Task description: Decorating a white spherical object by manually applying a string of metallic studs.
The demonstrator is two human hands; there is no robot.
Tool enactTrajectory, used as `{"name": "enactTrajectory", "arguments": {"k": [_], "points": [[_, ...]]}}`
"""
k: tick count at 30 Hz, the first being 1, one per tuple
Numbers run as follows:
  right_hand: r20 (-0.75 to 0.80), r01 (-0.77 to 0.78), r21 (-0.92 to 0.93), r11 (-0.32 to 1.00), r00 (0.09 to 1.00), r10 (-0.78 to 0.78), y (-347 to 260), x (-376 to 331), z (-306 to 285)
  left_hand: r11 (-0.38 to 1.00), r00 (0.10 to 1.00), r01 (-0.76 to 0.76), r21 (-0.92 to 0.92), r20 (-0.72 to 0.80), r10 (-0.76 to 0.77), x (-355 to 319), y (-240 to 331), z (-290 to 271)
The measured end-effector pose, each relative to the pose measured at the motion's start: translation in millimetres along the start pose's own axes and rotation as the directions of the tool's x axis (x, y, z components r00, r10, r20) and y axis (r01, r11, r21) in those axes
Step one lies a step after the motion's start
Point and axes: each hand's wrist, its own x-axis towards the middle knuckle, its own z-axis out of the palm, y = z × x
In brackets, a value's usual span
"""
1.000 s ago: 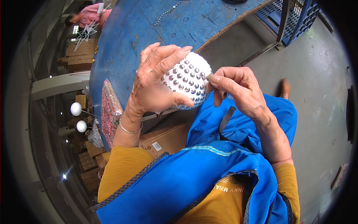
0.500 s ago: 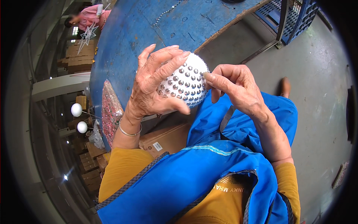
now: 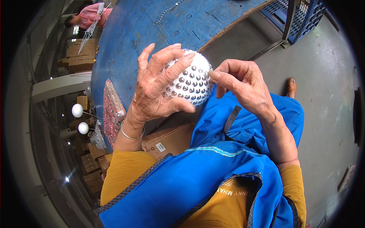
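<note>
A white ball (image 3: 194,78) studded with rows of shiny silver beads is held up in front of me, over the near edge of the blue table. My left hand (image 3: 157,85) grips it from the left, fingers over its top and thumb beneath. A patch near the ball's top is bare white. At the ball's right side my right hand (image 3: 241,83) pinches thumb and forefinger together against the beaded surface. Whatever lies between those fingertips is too small to make out.
On the blue table (image 3: 140,30) lie a bead strand (image 3: 167,13) and a clear bag of red bits (image 3: 112,114). A cardboard box (image 3: 167,140) sits below. Two white balls on sticks (image 3: 77,110) are at left. A blue crate (image 3: 308,21) stands far right; a person in pink (image 3: 91,13) works far left.
The ball has turned slightly in my left hand and its bead rows have shifted. My right fingertips have moved up a little along its side. The far person's white star frame has turned.
</note>
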Motion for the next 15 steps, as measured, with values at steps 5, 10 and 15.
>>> {"name": "enactTrajectory", "arguments": {"k": [5, 10, 15], "points": [[-0.01, 0.02, 0.001, 1.0, 1.0, -0.02, -1, 6, 2, 0.994, 0.999, 0.02, -0.104, 0.027, -0.017, 0, -4, -4], [0.0, 0.046, -0.044, 0.998, 0.999, -0.046, -2, 8, 3, 0.997, 0.999, 0.041, -0.061, 0.028, -0.039, -3, -11, -9], [0.016, 0.054, 0.002, 0.999, 0.998, -0.054, -3, 10, 1, 0.997, 0.998, 0.062, -0.047, 0.01, -0.061, 1, -4, -5]]}}
